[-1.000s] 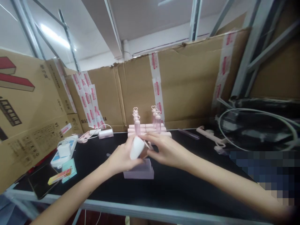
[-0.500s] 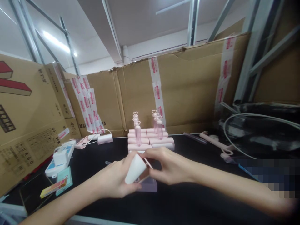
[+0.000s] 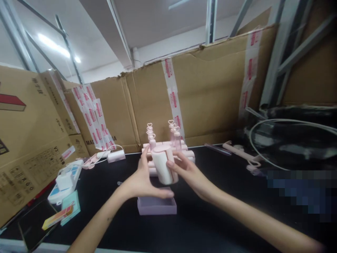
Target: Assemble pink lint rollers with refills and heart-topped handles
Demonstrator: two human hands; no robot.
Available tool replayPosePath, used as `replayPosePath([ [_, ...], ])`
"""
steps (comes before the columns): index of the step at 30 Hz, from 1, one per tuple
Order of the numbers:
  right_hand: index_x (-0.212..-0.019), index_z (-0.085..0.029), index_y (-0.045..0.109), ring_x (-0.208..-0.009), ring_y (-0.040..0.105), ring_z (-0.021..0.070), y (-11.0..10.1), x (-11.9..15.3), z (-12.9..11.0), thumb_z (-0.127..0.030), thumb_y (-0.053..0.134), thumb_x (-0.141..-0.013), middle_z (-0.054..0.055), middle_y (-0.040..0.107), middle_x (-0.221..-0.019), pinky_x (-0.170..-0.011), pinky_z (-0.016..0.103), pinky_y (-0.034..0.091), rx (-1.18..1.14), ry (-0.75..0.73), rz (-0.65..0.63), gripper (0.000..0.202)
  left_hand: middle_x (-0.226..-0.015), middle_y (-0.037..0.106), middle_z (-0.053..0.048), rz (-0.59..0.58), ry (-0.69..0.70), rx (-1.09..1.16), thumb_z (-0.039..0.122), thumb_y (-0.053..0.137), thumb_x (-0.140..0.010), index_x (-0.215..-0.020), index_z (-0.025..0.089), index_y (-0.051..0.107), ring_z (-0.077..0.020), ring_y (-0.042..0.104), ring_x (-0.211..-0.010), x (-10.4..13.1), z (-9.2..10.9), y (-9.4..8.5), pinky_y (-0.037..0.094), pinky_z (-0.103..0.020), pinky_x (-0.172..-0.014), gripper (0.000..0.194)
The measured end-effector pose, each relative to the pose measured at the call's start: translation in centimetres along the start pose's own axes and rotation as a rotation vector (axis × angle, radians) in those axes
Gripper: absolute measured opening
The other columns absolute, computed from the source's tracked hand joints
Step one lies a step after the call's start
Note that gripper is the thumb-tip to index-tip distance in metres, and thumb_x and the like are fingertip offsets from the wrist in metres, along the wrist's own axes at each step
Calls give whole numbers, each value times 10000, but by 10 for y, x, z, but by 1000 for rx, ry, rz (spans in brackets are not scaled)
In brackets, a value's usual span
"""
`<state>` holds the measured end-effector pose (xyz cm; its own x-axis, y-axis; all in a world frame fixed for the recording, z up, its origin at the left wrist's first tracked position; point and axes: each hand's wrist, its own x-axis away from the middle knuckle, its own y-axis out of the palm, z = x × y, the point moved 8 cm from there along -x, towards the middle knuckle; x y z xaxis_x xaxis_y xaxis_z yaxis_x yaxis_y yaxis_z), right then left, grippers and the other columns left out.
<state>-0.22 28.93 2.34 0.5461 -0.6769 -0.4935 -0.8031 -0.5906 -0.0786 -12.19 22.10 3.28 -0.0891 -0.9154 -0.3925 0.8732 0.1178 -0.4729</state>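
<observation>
While right grip (image 3: 190, 174) pinches white container (image 3: 160, 168), left grip (image 3: 140, 181) spread, carton (image 3: 34, 133) reading "V3"

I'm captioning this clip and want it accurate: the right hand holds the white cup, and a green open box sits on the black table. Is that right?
Not quite: the open box is pale purple, not green, as the head view shows. The right hand does hold the white cup, and the box sits on the black table.
</observation>
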Motion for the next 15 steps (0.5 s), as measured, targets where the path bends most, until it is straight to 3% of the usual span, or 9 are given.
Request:
replayPosePath([
  [2,-1144,-227,487,-1030,572,228,-11,1,-3,-435,569,-802,78,608,-1123,-886,403,467,83,-33,29,410,-1317,406,-147,-150,-45,-170,329,858,-337,-1427,232,118,-342,336,-1247,13,-18,-5,221,-512,-1053,1321],
  [4,-1170,-226,480,-921,604,219,-13,4,-3,-435,600,-776,63,633,-1022,-812,389,496,186,-28,0,463,-1204,500,-105,-315,-127,-294,365,850,-352,-1433,242,71,-339,364,-1208,26,-41,-6,212,-540,-1038,1339],
  [5,-1160,-223,493,-883,609,214,-10,6,-2,-437,612,-765,56,638,-980,-789,380,501,234,-21,-32,465,-1184,510,-99,-339,-154,-328,372,839,-383,-1434,244,71,-342,357,-1205,30,-50,-6,216,-544,-1031,1308],
  [10,-984,-204,620,-926,593,213,16,18,-7,-426,593,-786,65,645,-996,-851,351,459,438,-105,-234,299,-1415,249,-121,-165,-160,-190,392,803,-489,-1427,296,61,-347,204,-1304,26,-67,8,225,-499,-1038,1200],
  [15,-951,-194,644,-892,588,216,21,19,5,-458,569,-804,80,641,-963,-801,339,458,641,-143,-353,312,-1159,500,-129,-65,-196,-57,373,820,-481,-1423,223,47,-327,364,-1224,24,-83,18,198,-516,-1033,1228],
])
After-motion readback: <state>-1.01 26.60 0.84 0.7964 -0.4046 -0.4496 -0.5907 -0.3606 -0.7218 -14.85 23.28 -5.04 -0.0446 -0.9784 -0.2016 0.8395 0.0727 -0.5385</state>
